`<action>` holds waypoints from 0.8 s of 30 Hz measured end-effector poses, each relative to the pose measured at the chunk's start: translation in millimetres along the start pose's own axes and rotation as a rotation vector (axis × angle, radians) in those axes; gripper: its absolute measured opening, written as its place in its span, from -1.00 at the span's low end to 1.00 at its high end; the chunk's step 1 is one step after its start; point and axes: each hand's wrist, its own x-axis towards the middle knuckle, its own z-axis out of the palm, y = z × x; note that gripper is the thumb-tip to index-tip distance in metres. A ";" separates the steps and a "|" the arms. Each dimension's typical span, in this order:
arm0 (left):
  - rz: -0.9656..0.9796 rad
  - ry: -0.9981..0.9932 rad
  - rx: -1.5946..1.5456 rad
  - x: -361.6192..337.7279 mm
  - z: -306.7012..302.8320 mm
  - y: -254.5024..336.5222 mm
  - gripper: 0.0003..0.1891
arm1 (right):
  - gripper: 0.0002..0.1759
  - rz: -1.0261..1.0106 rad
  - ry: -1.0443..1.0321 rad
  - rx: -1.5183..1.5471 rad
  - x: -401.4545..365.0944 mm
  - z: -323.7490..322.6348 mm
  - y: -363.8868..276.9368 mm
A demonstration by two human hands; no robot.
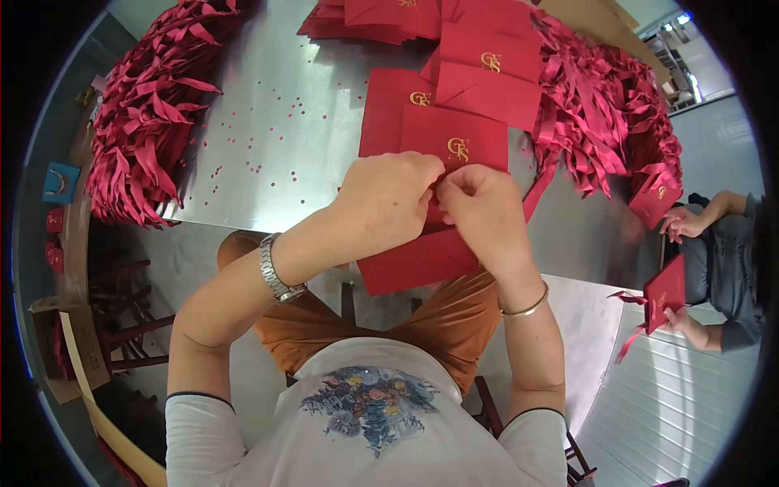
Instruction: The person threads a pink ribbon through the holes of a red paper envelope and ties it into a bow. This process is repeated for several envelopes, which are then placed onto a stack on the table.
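Both my hands work close together over a flat red paper bag (418,264) at the table's front edge, its lower part sticking out over my lap. My left hand (393,195), with a metal watch at the wrist, is closed with its fingers pinched at the bag. Beside it my right hand (487,215), with a bangle at the wrist, is pinched too; what sits between its fingertips is hidden. Just beyond lies another red bag (454,126) with gold letters. A red ribbon (540,188) runs down just right of my right hand.
Red ribbon bundles are heaped on the left (146,122) and right (580,105) of the metal table (268,191). More flat red bags (487,57) overlap at the back. Small red paper dots lie scattered. At right a co-worker's hand holds a red bag (665,292) with ribbons.
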 end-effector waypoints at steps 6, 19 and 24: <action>0.091 0.096 0.004 -2.5 -5.0 2.6 -0.85 | -0.85 -0.253 0.221 -0.426 -15.5 3.3 -14.0; -0.102 -0.272 -0.613 -5.3 -38.2 -7.9 -0.80 | -0.71 -0.168 -0.075 0.059 -25.0 -3.2 -7.2; -0.259 -0.386 -0.811 -4.0 -38.7 -13.9 -0.83 | -0.70 -0.255 -0.001 -0.065 -34.3 -2.5 -11.4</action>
